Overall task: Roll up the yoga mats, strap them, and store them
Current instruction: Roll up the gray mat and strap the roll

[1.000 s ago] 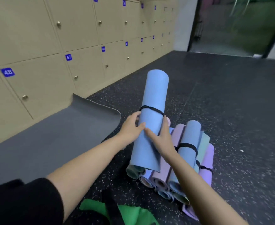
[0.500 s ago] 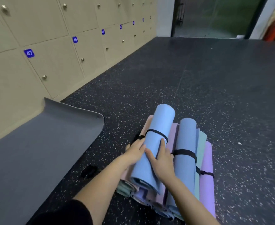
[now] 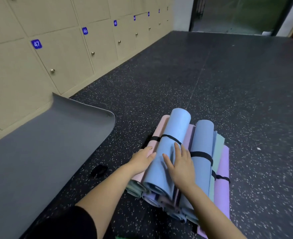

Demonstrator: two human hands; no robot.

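While left hand (image 3: 141, 160) and right hand (image 3: 182, 167) press flat-fingered, a smooth blue roll (image 3: 175, 128) tops the pile (image 3: 222, 166).

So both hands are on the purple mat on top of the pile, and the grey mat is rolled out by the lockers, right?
Nearly. The head view shows the left hand and right hand on a light blue mat, not a purple one. It is the top one, and the grey mat is rolled out by the lockers.
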